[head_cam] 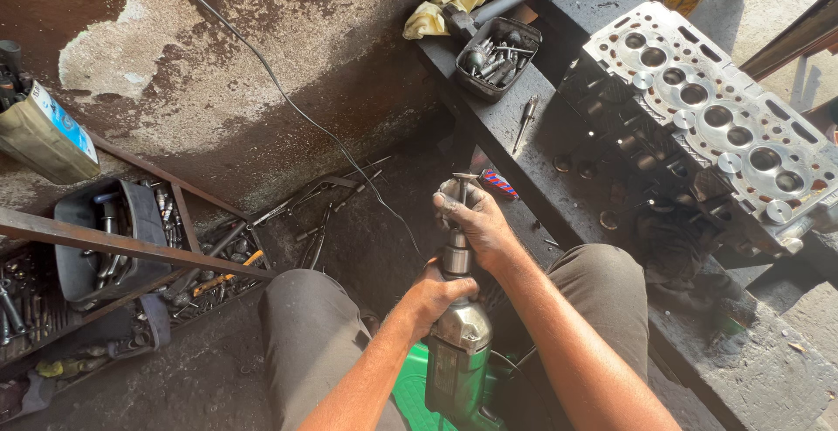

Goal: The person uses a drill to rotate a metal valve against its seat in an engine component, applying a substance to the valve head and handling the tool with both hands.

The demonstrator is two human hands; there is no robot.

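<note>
A grey and green power drill [460, 344] stands upright between my knees. My left hand [434, 296] grips its metal neck just below the chuck [455, 258]. My right hand [471, 217] is closed around the top of the chuck, where a thin engine valve stem [463, 178] sticks up with its flat end on top. A small red and blue striped object [498, 184] lies on the dark bench edge just right of my right hand.
An aluminium cylinder head [707, 117] lies on the dark workbench [524, 126] at right. A black tray of valves [497, 56] and a yellow rag [436, 8] sit at the bench's far end. Bins of tools [105, 239] and loose wrenches fill the floor at left. A cable [288, 99] runs across the wall.
</note>
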